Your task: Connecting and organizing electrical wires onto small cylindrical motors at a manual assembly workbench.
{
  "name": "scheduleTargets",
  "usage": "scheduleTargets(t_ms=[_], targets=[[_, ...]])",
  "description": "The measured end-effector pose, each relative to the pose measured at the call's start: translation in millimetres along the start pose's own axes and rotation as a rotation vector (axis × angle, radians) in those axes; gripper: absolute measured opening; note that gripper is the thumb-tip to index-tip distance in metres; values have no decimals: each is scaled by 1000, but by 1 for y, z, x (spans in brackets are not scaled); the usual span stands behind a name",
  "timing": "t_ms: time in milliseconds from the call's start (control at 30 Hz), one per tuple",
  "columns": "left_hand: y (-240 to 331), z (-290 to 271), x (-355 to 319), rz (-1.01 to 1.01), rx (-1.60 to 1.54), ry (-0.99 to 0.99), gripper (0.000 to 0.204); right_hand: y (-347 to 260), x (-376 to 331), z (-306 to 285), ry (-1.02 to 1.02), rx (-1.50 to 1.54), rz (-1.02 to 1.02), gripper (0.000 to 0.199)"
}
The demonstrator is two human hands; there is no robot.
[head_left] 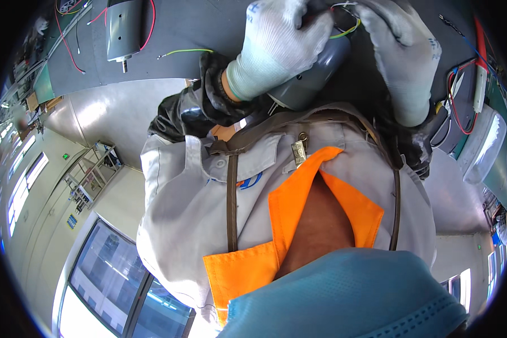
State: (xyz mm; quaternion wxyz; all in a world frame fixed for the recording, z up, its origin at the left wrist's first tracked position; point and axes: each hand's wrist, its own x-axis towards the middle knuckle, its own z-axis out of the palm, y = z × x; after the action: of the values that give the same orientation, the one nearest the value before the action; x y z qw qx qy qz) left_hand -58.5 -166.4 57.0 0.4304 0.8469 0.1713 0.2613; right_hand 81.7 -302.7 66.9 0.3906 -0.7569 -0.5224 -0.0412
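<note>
White-gloved left hand (279,45) grip wrapped around grey motor (315,76), right hand (403,50) fingers curled, pinching its wires (343,19)

**Dark table with motor and loose wires**

The table (203,28) has a dark grey mat top and runs across the upper part of the view, its pale edge curving below. A grey cylindrical motor (122,31) lies on it at the upper left, its short shaft pointing toward the table edge, with red wires (150,25) looping from its body. A green-yellow wire (186,52) lies loose on the mat just right of the motor. More red leads (66,45) trail at the far left. On the right side lie a tangle of red and blue wires (462,84) and a white plastic tray (484,146) near the edge.
</note>
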Motion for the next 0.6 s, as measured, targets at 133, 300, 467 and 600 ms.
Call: scheduleTargets(t_ms=[133, 300, 467, 600], targets=[[3, 2, -9, -155, -138, 47, 32, 22, -10, 10, -23, 631, 494, 6], [-2, 4, -10, 12, 5, 29, 27, 52, 0, 13, 194, 554, 625, 5], [-5, 5, -12, 205, 113, 63, 23, 62, -7, 34, 201, 754, 680, 8], [-8, 2, -2, 206, 228, -155, 19, 40, 8, 9, -65, 1705, 519, 27]])
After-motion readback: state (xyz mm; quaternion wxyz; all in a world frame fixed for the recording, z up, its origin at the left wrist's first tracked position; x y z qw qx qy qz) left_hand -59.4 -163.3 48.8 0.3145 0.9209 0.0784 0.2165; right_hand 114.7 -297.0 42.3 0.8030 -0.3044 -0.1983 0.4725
